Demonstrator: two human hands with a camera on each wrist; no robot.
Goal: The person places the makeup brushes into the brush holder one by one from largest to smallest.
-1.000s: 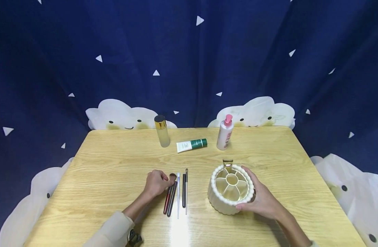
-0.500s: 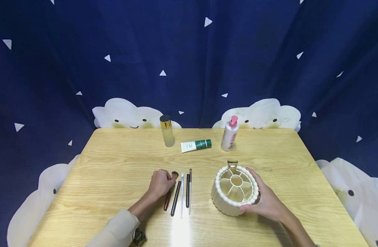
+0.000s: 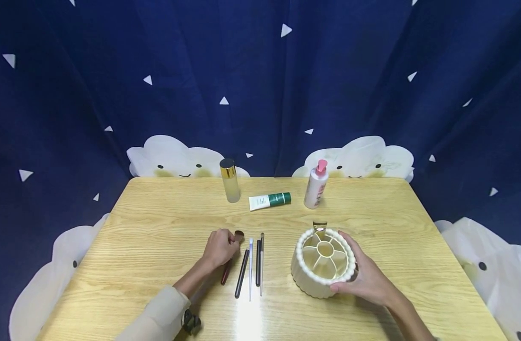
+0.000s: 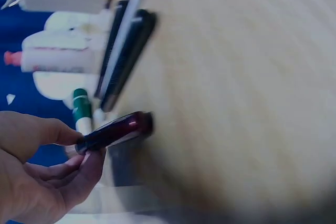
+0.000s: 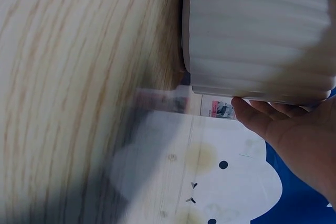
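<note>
My left hand point(image 3: 219, 247) pinches a makeup brush point(image 3: 225, 273) near its fluffy brown head. In the left wrist view, thumb and fingers hold the brush's dark red handle point(image 4: 125, 128), which points away from the palm. Right of it lie a black-handled brush point(image 3: 242, 274), a thin white brush point(image 3: 251, 265), a short black stick point(image 3: 258, 263) and a slim brush with a dark tip point(image 3: 262, 265). My right hand point(image 3: 364, 274) grips the side of a cream ribbed round organizer point(image 3: 307, 274), with thumb and fingers about its wall. Dividers split its inside into several sections.
Toward the back of the wooden table point(image 3: 166, 208) stand a gold-and-black-capped bottle point(image 3: 231, 182) and a white bottle with a pink pump point(image 3: 316, 187). A green and white tube point(image 3: 269, 201) lies between them. Behind hangs a dark blue curtain point(image 3: 243, 71).
My left hand has drawn the red-handled brush left and slightly up, away from the black-handled one. The right hand stays on the organizer. The head view shifted slightly at first.
</note>
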